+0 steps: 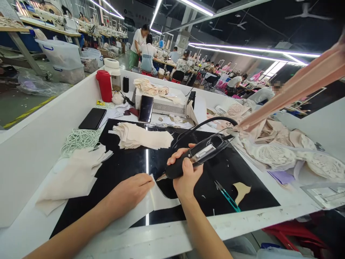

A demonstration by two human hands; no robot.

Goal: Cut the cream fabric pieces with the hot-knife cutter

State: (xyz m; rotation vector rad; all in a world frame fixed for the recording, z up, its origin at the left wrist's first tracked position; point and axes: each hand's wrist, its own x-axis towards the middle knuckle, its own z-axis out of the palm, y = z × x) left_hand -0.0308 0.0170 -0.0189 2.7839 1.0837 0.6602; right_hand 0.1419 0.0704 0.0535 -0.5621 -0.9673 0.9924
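Note:
My left hand (136,190) pinches the upper corner of a pale fabric piece (161,202) on the black mat (118,165). In my right hand (187,176) is a black corded handheld tool (198,153) with a pointed tip. That tip is close to the pinched corner; whether it touches the cloth, I cannot tell. A pink fabric strap (291,86) runs from the tool's rear end up to the right. Right of my right hand lie teal thread snips (228,196) and a tan scrap (242,191). Stacked cream fabric pieces (142,136) rest beyond my hands.
More cream pieces (72,176) and a mint cord bundle (81,141) lie at left. Behind are a black phone (92,118), an upright phone (146,109), a white vented box (167,108) and a red cup (104,86). Lace cups (272,154) pile at right. Several people sit far off.

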